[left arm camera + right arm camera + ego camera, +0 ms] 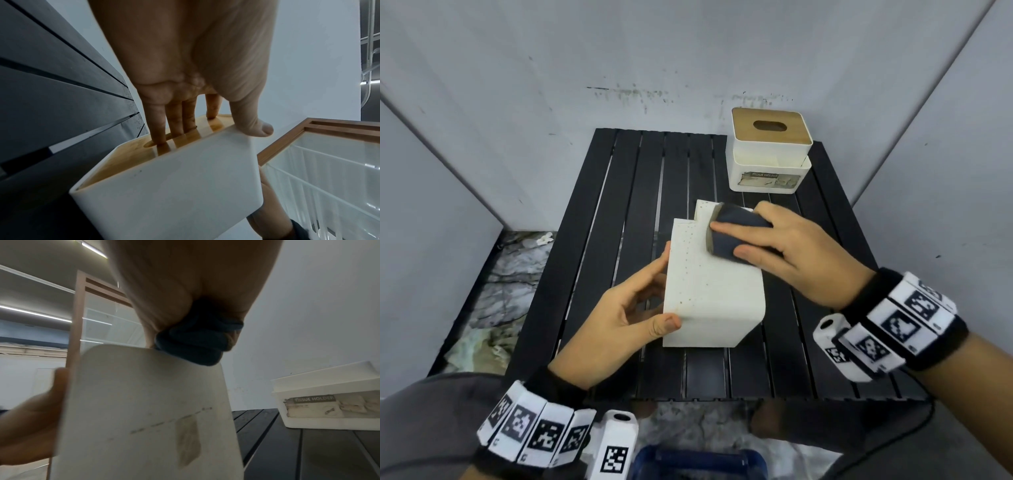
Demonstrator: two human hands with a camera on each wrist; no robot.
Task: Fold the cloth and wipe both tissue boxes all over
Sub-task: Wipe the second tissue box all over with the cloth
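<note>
The left hand grips a tipped white box above the counter — fingers on its wooden lid. The right hand clutches a folded cloth against the box's base — a second box stands behind.

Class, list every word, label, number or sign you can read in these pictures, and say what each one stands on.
"TISSUE HOLDER": on the worn label on the front of the far tissue box.
Smaller print on that label: too blurred to read.
Faint marks on the near tissue box, held by the left hand and wiped with the cloth in the right hand: unreadable.
Wristband squares: coded patterns, no words.
</note>
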